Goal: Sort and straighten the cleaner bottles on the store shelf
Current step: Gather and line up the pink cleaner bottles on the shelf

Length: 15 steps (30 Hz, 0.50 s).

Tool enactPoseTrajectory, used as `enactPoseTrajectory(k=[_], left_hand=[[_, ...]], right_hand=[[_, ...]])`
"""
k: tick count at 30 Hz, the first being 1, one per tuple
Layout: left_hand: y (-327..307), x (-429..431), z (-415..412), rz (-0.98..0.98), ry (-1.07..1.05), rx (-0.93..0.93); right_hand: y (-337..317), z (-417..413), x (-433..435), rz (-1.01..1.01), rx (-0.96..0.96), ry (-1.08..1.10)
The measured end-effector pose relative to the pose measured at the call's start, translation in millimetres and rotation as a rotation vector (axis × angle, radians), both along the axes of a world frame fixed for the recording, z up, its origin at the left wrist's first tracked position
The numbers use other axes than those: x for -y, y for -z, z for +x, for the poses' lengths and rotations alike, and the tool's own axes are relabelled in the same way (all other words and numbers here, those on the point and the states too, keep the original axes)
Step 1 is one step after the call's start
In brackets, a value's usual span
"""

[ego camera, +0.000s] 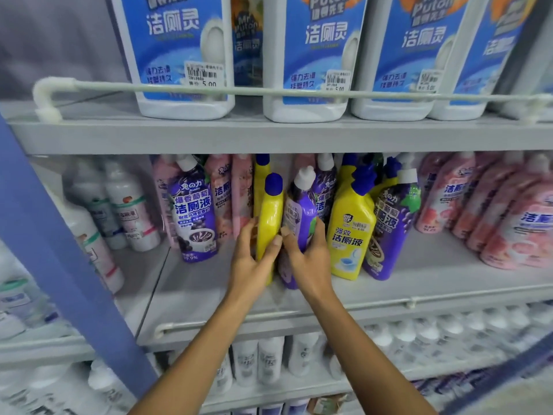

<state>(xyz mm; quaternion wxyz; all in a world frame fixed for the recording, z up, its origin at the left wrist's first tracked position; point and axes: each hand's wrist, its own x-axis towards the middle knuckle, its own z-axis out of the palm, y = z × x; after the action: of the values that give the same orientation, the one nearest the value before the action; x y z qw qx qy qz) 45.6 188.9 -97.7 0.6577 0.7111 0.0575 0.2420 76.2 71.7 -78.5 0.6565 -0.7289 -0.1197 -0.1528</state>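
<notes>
Middle shelf (419,277), front row, centre. Left hand (253,259) grips the lower body of a yellow bottle (270,217) with a blue cap: fingers curl round its left side, thumb lies on its right edge. Right hand (312,259) grips a purple bottle (300,214) with a white cap: thumb across the front, fingers wrapped round the right side. The two held bottles stand side by side, touching or nearly so, yellow on the left. Both long axes are near upright, necks tipping a little rightward. The yellow bottle shows its narrow edge, label turned away. A second yellow bottle (350,235) faces front just right of the purple one. More purple stock stands on both sides, a left purple bottle (194,223) forward of the pink row. Pink bottles (514,229) fill the far right. Judgement: the yellow bottle's match lies rightward, past the purple, so the two probably need to trade places. The yellow bottle also needs a turn about its upright axis to face forward. Each hand already holds its own bottle, so no reach remains.
</notes>
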Motion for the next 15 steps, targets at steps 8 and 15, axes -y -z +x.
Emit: enactPoseTrajectory(k=[8, 15], left_hand=[[-7.9, 16.6, -3.0, 0.059, -0.061, 0.076], [-47.7, 73.9, -21.3, 0.074, 0.074, 0.24]], right_hand=[[-14.1, -12.4, 27.5, 0.037, 0.028, -0.03], [-51.7, -37.4, 95.8, 0.121, 0.155, 0.027]])
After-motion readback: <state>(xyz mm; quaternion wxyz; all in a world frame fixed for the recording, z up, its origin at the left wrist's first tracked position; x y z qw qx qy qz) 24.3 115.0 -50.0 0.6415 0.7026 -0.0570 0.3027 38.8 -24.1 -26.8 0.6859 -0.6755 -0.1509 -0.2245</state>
